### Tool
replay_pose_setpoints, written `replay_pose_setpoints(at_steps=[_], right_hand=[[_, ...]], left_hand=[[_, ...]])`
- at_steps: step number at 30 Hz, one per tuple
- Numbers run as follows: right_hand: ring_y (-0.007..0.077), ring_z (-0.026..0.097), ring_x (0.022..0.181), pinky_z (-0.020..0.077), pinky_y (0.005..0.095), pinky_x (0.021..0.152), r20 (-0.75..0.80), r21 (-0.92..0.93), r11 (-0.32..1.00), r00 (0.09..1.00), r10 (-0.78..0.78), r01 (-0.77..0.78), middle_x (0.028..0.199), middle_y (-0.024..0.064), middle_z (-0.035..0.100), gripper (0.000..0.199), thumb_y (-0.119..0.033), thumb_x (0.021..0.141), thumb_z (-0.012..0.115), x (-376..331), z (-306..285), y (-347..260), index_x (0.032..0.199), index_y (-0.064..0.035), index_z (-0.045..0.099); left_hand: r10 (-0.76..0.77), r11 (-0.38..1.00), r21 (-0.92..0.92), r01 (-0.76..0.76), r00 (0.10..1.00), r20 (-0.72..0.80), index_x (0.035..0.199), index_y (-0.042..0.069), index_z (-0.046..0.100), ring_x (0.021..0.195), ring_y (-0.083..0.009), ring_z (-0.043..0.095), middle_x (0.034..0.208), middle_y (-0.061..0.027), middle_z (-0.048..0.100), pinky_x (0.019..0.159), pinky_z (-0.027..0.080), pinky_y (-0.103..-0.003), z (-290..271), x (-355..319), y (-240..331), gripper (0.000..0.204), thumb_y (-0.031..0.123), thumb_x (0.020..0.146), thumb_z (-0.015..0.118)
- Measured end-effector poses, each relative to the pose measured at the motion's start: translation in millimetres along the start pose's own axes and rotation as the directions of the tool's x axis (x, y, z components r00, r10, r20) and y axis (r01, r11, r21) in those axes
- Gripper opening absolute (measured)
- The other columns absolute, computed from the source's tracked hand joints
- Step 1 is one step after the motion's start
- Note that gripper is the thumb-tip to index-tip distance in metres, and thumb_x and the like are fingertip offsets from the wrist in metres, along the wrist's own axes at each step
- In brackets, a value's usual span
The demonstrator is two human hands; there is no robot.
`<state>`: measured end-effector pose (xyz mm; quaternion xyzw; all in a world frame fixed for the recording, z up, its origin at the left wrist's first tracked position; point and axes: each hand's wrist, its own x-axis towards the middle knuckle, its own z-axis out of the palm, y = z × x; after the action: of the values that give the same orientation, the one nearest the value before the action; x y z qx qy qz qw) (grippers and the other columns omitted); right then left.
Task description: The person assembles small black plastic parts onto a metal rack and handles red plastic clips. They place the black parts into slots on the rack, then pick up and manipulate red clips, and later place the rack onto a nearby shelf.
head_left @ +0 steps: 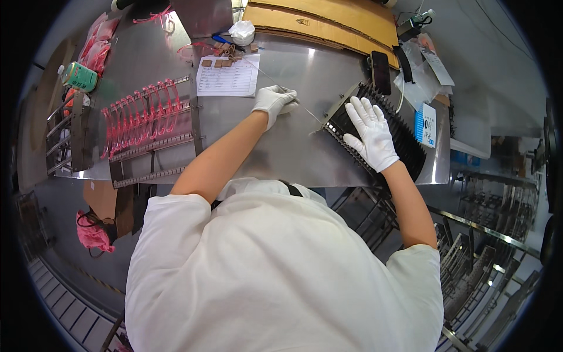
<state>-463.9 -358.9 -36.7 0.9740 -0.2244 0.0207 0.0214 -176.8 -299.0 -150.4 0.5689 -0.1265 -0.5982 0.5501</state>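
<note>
My left hand (274,103), in a white glove, is closed in a pinch around a long thin metal rod (309,112). One end of the rod reaches the near-left corner of a black slotted rack (404,135); whether it touches cannot be told. The rod's other end points toward the far left. My right hand (370,130), also gloved in white, lies flat on the rack with its fingers stretched out. Dark parallel plates fill the rack, and a light metal strip runs along its left side. The glove hides part of its top.
A metal frame (153,141) with pink looped frames stands left on the steel table (234,158). Behind are a printed sheet (226,85), brown blocks (223,63), a crumpled white wad (241,33) and cardboard (322,23). A phone (380,71) and blue-white box (426,126) border the rack.
</note>
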Motion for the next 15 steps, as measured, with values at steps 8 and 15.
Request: replay_pose_setpoints(at_steps=[8,15], right_hand=[[0.0361,0.035,0.149,0.0248,0.0486,0.122,-0.015,-0.017,1.000,1.000,-0.004,0.004,0.162,0.0146,0.038,0.069,-0.046,0.099,0.056,-1,1,0,0.155,-0.0084,0.041],[0.0370,0.029,0.152,0.0199,0.0469,0.125,-0.067,0.264,0.964,0.996,0.065,-0.045,0.163,0.0191,0.034,0.070,-0.041,0.100,0.056,-9,4,10,0.158,-0.0055,0.035]], left_hand=[[-0.062,0.996,-0.058,0.063,0.998,0.033,0.119,0.001,0.066,0.077,-0.0161,0.069,0.111,-0.0132,0.072,0.055,0.053,-0.025,-16,33,2,0.028,0.024,0.103,0.062],[-0.081,0.995,-0.037,0.092,0.971,0.225,0.119,0.002,0.063,0.077,-0.0115,0.067,0.106,-0.0098,0.073,0.057,0.047,-0.017,9,14,-32,0.035,0.033,0.104,0.062]])
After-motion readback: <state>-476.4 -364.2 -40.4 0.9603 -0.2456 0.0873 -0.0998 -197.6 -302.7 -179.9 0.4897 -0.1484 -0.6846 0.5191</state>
